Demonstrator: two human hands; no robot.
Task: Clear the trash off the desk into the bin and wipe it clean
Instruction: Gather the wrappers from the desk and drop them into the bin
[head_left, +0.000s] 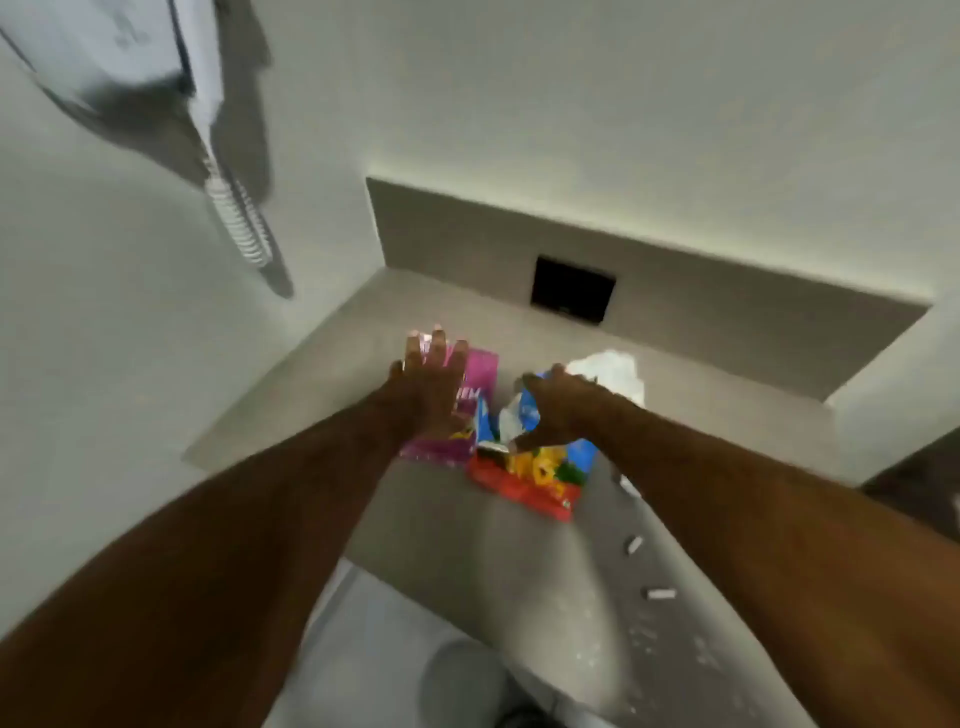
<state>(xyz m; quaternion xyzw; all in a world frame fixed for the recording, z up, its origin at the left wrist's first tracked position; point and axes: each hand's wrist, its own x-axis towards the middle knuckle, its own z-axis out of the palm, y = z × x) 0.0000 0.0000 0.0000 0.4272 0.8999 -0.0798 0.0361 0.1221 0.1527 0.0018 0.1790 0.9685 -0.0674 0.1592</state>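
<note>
On the grey desk (441, 530) lie a pink snack wrapper (480, 374) and, right of it, a blue and red snack bag (540, 480). My left hand (434, 384) is spread flat with fingers apart over the pink wrapper. My right hand (558, 410) reaches onto the top of the blue and red bag, fingers curled around its crumpled edge. A crumpled white tissue (610, 376) sits just behind my right hand. Small white scraps (660, 593) and crumbs lie along the desk's right side. The frame is motion-blurred.
A black socket plate (571, 288) is set in the desk's back panel. White walls enclose the desk on the left and right. A white corded appliance (208, 130) hangs on the left wall. A pale floor (374, 665) shows below the desk's front edge.
</note>
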